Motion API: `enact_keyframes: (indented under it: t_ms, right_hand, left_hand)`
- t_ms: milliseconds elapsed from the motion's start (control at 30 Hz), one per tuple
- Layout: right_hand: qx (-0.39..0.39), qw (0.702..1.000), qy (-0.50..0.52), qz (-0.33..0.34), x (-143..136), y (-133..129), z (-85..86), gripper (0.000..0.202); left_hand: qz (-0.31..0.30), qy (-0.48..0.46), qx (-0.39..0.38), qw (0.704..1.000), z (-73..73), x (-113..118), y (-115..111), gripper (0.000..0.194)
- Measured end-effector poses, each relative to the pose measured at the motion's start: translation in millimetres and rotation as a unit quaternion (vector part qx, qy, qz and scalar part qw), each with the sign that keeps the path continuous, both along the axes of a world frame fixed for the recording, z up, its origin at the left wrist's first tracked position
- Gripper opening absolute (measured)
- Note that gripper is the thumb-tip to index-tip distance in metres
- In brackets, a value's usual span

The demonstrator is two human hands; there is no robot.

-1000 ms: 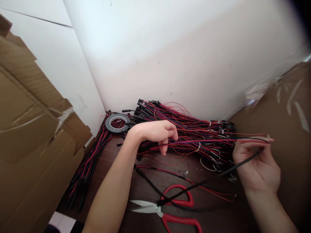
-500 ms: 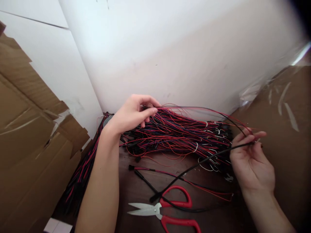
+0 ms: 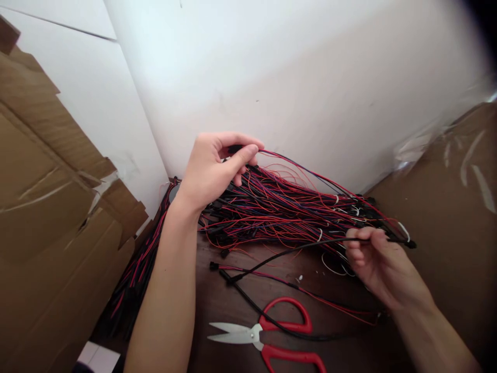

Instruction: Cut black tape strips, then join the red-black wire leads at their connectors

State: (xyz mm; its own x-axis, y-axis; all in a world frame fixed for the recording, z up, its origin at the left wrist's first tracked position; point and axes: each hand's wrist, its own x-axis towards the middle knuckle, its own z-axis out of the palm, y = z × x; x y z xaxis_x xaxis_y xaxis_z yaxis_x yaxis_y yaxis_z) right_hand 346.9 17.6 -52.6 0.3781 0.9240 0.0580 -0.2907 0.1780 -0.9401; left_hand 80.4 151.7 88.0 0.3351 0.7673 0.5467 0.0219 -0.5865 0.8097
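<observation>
My left hand (image 3: 215, 173) is raised over the pile, thumb and fingers pinching the black connector end of a red-and-black wire harness (image 3: 306, 169). The wires arc rightward from it, past my right hand. Between thumb and fingers, my right hand (image 3: 382, 264) grips a black sheathed cable (image 3: 287, 253). One end of this cable sticks out to the right of the fingers, near a white loop; the other slopes down to the table. Beneath both hands lies a bundled pile of red and black wires (image 3: 279, 207), tied with white ties.
Red-handled scissors (image 3: 254, 334) lie with blades apart on the dark table (image 3: 209, 300). Another harness (image 3: 267, 278) and a black cable lie beside them. More wires (image 3: 143, 259) stand at the left. Cardboard (image 3: 58, 248) flanks the left side, more cardboard (image 3: 458, 217) the right; a white wall (image 3: 272, 77) rises behind.
My left hand has lifted slightly with the harness end. My right hand has moved down and left, from an open-palmed hold to a pinch along the black cable.
</observation>
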Motion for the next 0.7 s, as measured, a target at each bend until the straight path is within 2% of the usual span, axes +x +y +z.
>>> enact_keyframes:
  t_ms: [133, 233, 333, 433, 533, 633, 700]
  right_hand:
    - [0.01, 0.999, 0.039, -0.002, 4.6, 2.2, -3.2, 0.032]
    - [-0.046, 0.998, 0.039, 0.011, 1.8, 5.9, -7.7, 0.031]
    - [-0.111, 0.992, 0.044, 0.027, -2.3, 8.5, -8.1, 0.032]
    - [-0.144, 0.989, 0.035, 0.029, -2.0, 5.9, -2.1, 0.039]
    - [-0.193, 0.979, -0.026, 0.05, 5.1, -3.0, 8.6, 0.043]
    - [-0.27, 0.948, -0.107, 0.127, 12.7, -12.0, 21.9, 0.052]
    - [-0.259, 0.944, -0.151, 0.135, 10.0, -14.0, 31.6, 0.053]
  left_hand:
    - [-0.014, -0.016, 0.001, 1.0, 3.1, 4.4, -8.3, 0.01]
    - [-0.018, -0.009, 0.0, 1.0, 5.8, 5.1, -12.2, 0.012]
    - [-0.033, 0.039, -0.008, 0.999, 7.7, 0.6, -12.0, 0.015]
    - [-0.057, 0.104, -0.014, 0.993, 3.7, -8.1, -11.6, 0.018]
    - [-0.038, 0.111, -0.016, 0.993, -12.2, -17.7, -14.7, 0.019]
    - [-0.026, 0.135, -0.056, 0.989, -39.0, -25.5, -19.5, 0.018]
    - [-0.021, 0.159, -0.051, 0.986, -58.4, -27.7, -22.0, 0.015]
